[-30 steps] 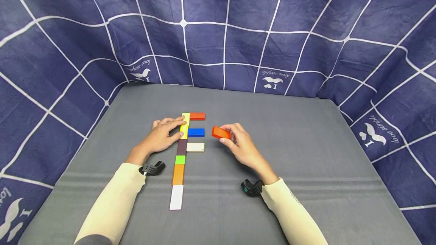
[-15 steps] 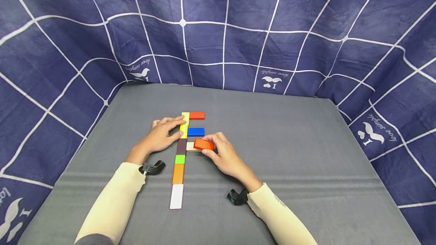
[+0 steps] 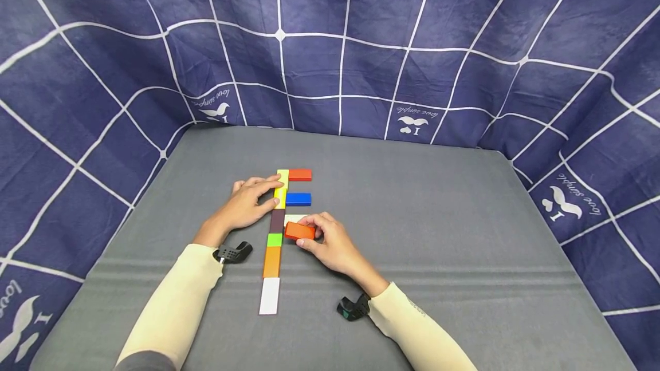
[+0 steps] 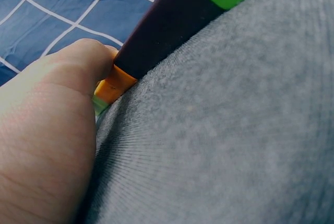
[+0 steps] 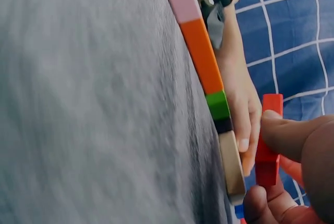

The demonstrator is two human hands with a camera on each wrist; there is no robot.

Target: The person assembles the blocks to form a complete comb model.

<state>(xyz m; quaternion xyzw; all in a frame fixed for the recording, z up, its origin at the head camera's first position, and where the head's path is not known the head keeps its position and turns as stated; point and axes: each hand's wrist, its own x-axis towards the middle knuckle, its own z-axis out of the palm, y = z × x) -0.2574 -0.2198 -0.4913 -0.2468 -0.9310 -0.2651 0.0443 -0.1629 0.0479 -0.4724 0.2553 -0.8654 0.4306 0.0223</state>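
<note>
My right hand (image 3: 330, 244) pinches a red-orange block (image 3: 299, 231) between thumb and fingers. In the right wrist view this red block (image 5: 271, 106) stands clear of the cloth. In the head view it overlaps the near edge of a cream block (image 3: 295, 218), right beside the column's dark block (image 3: 277, 221). My left hand (image 3: 246, 202) rests its fingers on the column's far end, over a pale yellow block (image 3: 283, 174) and a yellow block (image 3: 280, 199). The left thumb (image 4: 86, 59) touches the column's side in the left wrist view.
Nearer along the column lie a green block (image 3: 275, 240), an orange block (image 3: 271, 262) and a whitish block (image 3: 270, 296). Another red block (image 3: 300, 174) and a blue block (image 3: 298, 199) stick out rightward. Grey cloth (image 3: 438, 233) covers the table; a blue curtain (image 3: 371, 73) surrounds it.
My right hand has carried the red-orange block left and nearer, from right of the blue block, across the cream one, to beside the column. My left hand has stayed put.
</note>
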